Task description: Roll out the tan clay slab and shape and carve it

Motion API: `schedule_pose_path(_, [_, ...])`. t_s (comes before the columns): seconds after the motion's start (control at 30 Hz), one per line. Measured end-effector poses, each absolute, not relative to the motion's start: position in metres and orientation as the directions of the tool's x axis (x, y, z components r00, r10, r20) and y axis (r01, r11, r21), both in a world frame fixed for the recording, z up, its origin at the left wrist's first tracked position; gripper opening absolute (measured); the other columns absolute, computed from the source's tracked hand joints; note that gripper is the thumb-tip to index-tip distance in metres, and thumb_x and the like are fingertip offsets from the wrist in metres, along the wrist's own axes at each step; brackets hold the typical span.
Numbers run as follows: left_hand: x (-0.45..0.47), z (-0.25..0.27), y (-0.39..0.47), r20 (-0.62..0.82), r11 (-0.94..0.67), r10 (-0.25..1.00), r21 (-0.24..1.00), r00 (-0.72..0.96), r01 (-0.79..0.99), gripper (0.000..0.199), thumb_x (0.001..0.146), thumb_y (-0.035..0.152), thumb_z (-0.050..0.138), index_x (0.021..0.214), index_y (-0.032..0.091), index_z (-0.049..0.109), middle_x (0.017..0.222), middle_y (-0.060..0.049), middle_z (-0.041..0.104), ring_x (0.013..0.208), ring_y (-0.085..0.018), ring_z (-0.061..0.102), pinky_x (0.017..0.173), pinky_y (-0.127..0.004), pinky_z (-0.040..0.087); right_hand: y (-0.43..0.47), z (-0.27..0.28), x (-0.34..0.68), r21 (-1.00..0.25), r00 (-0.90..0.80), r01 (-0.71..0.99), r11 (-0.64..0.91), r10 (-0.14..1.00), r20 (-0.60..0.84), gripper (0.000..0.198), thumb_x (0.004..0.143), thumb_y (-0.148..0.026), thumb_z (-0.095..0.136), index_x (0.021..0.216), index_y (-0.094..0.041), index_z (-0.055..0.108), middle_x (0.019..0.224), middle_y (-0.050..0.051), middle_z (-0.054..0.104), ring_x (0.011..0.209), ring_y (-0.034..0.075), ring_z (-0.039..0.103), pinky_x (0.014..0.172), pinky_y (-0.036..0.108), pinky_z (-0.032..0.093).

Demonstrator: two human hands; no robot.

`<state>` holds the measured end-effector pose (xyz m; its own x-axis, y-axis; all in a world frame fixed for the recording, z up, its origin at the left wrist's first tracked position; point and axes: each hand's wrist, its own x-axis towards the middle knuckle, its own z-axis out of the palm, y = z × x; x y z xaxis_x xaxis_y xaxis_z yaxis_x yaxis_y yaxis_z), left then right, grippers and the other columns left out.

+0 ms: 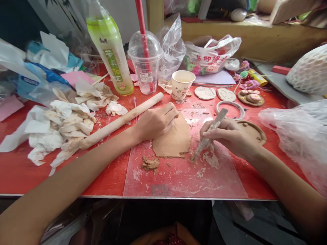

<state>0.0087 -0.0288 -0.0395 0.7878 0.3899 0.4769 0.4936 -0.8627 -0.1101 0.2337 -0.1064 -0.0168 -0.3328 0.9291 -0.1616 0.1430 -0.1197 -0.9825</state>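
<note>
A flat slab of brown clay [172, 137] lies on a clear plastic sheet [184, 183] at the table's middle. Over the slab's upper left part is my left hand [160, 119], fingers bent and closed; whatever they hold, if anything, is hidden. My right hand [227, 134] grips a flat clay knife [213, 127] smeared with clay. The knife's lower end points down beside the slab's right edge, close to the sheet. A crumbly clay lump [150, 163] sits below the slab, with scraps scattered around.
A clay-dusted rolling pin [122, 119] and crumpled tissues [61, 122] are at left. Behind stand a green drink bottle [109, 51], a plastic cup [145, 64] and a paper cup [182, 83]. Clay discs [205, 93], a tape ring [231, 109] and a plastic bag [298, 136] lie at right.
</note>
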Motion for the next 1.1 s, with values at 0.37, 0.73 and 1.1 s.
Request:
schedule_pose_path(0.37, [0.0096, -0.0395, -0.028, 0.489, -0.869, 0.388, -0.088, 0.782, 0.486, 0.019, 0.09, 0.02, 0.037, 0.092, 0.013, 0.054, 0.093, -0.005, 0.06, 0.078, -0.012, 0.059, 0.062, -0.022, 0.046, -0.1019, -0.0187, 0.2397, -0.994, -0.232, 0.068, -0.091, 0.967, -0.104, 0.011, 0.076, -0.027, 0.062, 0.069, -0.019, 0.063, 0.067, 0.001, 0.059, 0.053, 0.009, 0.053, 0.046, 0.023, 0.041])
schedule_pose_path(0.73, [0.0102, -0.0383, -0.0285, 0.482, -0.867, 0.392, -0.091, 0.783, 0.49, 0.016, 0.09, 0.02, 0.039, 0.091, 0.013, 0.054, 0.092, -0.005, 0.06, 0.081, -0.012, 0.059, 0.063, -0.022, 0.046, -0.1024, -0.0188, 0.2393, -0.988, -0.271, 0.144, -0.053, 0.958, -0.091, 0.013, 0.076, -0.025, 0.061, 0.065, -0.018, 0.062, 0.063, 0.0, 0.059, 0.052, 0.01, 0.052, 0.046, 0.024, 0.04])
schedule_pose_path(1.1, [0.0096, -0.0386, -0.0283, 0.491, -0.866, 0.39, -0.092, 0.779, 0.491, 0.016, 0.09, 0.02, 0.038, 0.091, 0.014, 0.053, 0.091, -0.004, 0.06, 0.081, -0.012, 0.059, 0.067, -0.022, 0.047, -0.103, -0.018, 0.2367, -0.991, -0.115, -0.016, -0.136, 0.984, -0.133, 0.012, 0.074, -0.027, 0.063, 0.064, -0.02, 0.062, 0.056, 0.0, 0.055, 0.044, 0.008, 0.048, 0.039, 0.024, 0.036])
